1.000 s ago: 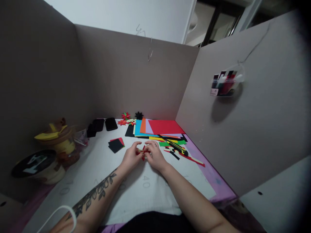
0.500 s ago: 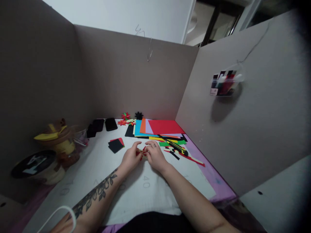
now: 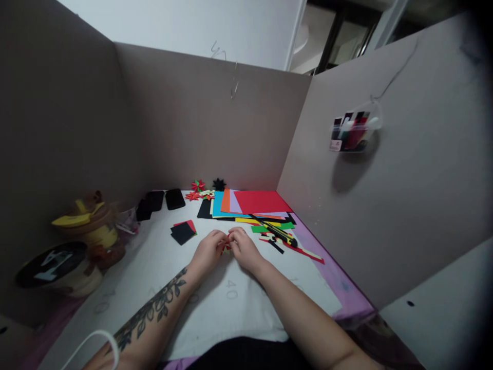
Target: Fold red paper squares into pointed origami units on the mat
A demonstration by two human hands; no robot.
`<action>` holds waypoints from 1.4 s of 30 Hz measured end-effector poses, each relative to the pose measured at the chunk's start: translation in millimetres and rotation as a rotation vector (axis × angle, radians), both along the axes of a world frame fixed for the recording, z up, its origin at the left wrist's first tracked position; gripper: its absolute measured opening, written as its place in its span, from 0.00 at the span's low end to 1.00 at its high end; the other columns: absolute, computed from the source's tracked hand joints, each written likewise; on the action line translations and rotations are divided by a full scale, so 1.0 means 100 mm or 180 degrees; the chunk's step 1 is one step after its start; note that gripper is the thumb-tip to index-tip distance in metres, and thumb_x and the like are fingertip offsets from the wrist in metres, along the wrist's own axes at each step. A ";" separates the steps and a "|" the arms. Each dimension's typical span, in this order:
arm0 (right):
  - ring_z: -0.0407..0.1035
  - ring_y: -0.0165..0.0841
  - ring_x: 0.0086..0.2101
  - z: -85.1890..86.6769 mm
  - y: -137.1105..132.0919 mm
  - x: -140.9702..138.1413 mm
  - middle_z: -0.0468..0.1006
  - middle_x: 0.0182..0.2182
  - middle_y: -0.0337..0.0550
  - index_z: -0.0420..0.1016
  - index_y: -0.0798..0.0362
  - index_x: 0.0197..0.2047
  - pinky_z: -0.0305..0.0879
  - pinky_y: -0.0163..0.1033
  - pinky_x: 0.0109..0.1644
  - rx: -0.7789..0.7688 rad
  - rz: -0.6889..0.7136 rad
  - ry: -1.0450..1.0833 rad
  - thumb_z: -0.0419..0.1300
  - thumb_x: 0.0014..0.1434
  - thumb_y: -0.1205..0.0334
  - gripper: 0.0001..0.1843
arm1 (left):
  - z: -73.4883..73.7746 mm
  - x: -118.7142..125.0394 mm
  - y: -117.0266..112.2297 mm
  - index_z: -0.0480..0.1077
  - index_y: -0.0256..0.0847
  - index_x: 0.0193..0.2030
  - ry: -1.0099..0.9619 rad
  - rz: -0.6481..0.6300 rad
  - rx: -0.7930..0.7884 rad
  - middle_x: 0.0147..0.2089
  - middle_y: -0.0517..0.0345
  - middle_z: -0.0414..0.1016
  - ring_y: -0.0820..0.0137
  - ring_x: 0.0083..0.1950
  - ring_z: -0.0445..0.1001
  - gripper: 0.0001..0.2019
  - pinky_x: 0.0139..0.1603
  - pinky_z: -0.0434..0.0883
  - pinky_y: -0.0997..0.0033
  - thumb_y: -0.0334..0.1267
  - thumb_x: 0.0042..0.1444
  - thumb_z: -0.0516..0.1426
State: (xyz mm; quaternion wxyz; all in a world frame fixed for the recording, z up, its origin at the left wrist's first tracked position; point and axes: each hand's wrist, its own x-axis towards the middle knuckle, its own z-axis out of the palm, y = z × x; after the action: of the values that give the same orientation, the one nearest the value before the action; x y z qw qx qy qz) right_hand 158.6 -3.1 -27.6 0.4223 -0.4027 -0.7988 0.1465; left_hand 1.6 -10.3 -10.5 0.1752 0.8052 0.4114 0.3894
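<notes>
Close together over the middle of the white table cover, my left hand and my right hand both pinch a small red folded paper piece. Fingers hide most of it; a few pointed red tips show between and below them. To the left of my left hand lie small black paper squares with a red one beneath. Beyond my hands, sheets of coloured paper are stacked, red on top. A yellow and black utility knife rests on paper strips to the right of my right hand.
Finished paper stars sit at the back, with a black star beside them. Black flat objects lie back left. Tubs and a yellow-topped container stand at the left. Paper scraps lie right; grey panels enclose the table.
My fingers have curled in closer around the red paper piece, and the fingertips of both hands now nearly meet. The view has shifted slightly.
</notes>
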 end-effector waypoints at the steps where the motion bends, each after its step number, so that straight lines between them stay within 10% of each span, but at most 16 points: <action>1: 0.62 0.34 0.42 0.00 0.00 -0.01 0.67 0.38 0.45 0.63 0.52 0.31 0.62 0.41 0.47 -0.0035 0.0012 0.0004 0.47 0.52 0.77 0.10 | 0.00 0.00 0.00 0.66 0.40 0.32 0.0022 -0.0015 -0.0011 0.37 0.55 0.69 0.69 0.39 0.67 0.09 0.40 0.64 0.71 0.27 0.53 0.46; 21: 0.63 0.33 0.35 0.01 -0.05 -0.05 0.66 0.32 0.41 0.63 0.52 0.32 0.63 0.39 0.42 -0.0117 0.0056 -0.0066 0.48 0.53 0.75 0.09 | 0.01 -0.03 0.01 0.63 0.41 0.28 0.0175 0.0233 -0.0208 0.27 0.61 0.68 0.72 0.29 0.65 0.06 0.30 0.60 0.74 0.27 0.49 0.48; 32: 0.71 0.30 0.33 -0.10 -0.02 -0.13 0.71 0.41 0.44 0.55 0.50 0.53 0.70 0.38 0.39 -0.0746 -0.0131 0.1385 0.58 0.49 0.68 0.28 | 0.09 -0.03 0.05 0.64 0.39 0.29 -0.1154 0.0419 -0.0768 0.27 0.62 0.69 0.73 0.28 0.68 0.02 0.29 0.64 0.76 0.34 0.49 0.54; 42: 0.73 0.32 0.36 -0.06 -0.04 -0.10 0.75 0.37 0.40 0.65 0.50 0.44 0.70 0.39 0.40 -0.0357 -0.0213 0.1205 0.53 0.54 0.68 0.13 | 0.12 -0.04 0.05 0.68 0.39 0.34 -0.0966 0.0221 -0.0401 0.36 0.55 0.73 0.69 0.39 0.72 0.04 0.42 0.68 0.70 0.35 0.52 0.55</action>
State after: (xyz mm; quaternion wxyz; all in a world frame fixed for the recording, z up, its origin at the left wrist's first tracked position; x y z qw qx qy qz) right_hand 148.7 -7.3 -33.6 0.5465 -0.4171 -0.6819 0.2497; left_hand -2.4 -5.8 1.3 0.2719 0.7099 0.4314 0.4859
